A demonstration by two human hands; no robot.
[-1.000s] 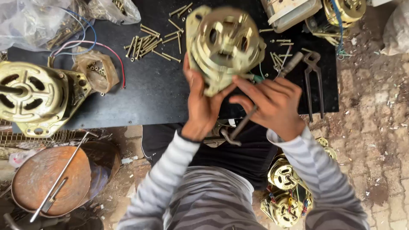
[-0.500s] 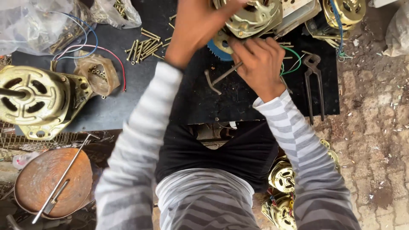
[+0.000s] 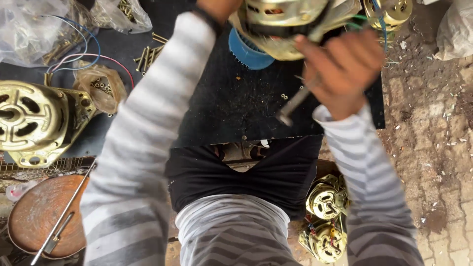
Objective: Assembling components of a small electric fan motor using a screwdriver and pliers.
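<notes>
Holding a brass-coloured round metal motor housing (image 3: 288, 24) up over the black work mat (image 3: 236, 108), I am gripping its rim with my right hand (image 3: 345, 69), a grey steel tool (image 3: 294, 104) pinched under it. My left hand (image 3: 217, 7) is mostly out of view; I cannot tell its grip. It looks heavy, rigid and smooth, so the flanges are safest.

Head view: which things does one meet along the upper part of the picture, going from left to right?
Clear plastic bag → loose brass screws → blue fan wheel → held gold motor → right hand with metal tool → brick ground.

Motor (image 3: 288, 24) higher, closer; blue fan (image 3: 246, 51) exposed
</notes>
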